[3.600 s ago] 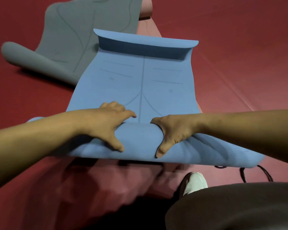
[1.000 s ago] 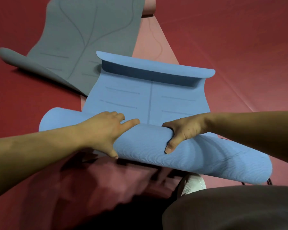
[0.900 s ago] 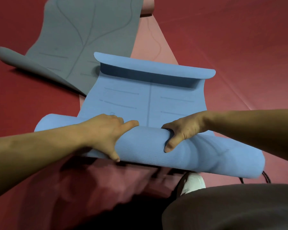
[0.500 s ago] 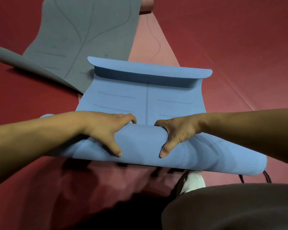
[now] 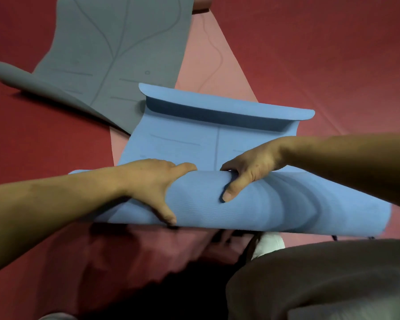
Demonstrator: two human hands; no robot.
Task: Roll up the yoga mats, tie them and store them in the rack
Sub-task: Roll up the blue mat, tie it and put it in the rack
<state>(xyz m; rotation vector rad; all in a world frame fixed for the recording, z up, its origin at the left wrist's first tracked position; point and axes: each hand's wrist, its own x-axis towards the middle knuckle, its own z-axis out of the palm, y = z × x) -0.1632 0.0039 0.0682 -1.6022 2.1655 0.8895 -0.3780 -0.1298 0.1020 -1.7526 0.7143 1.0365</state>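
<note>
The left grip (image 5: 151, 183), a bare hand, is laid over the rolled part of the blue mat (image 5: 275, 204), with fingers curved across the top of the roll and the thumb spread down its near face. The right grip (image 5: 249, 168) is clamped on the same roll near the left one, fingers hooked over the far side and thumb pressed into the near face. A short stretch of roll is left bare between the two grips. Ahead of them, the unrolled rest of the blue mat is seen lying flat, ended by a far edge that is curled upward. Three mats are counted: the blue one under the grips, one pink mat (image 5: 208, 65) spread beyond it, and one grey mat (image 5: 116, 42) further off to the left, its left edge curled. All are carried by the red floor (image 5: 321, 54). Below the right grip, one white shoe (image 5: 269, 244) is seen just under the roll, and one dark trouser leg (image 5: 321, 280) nearest the camera
</note>
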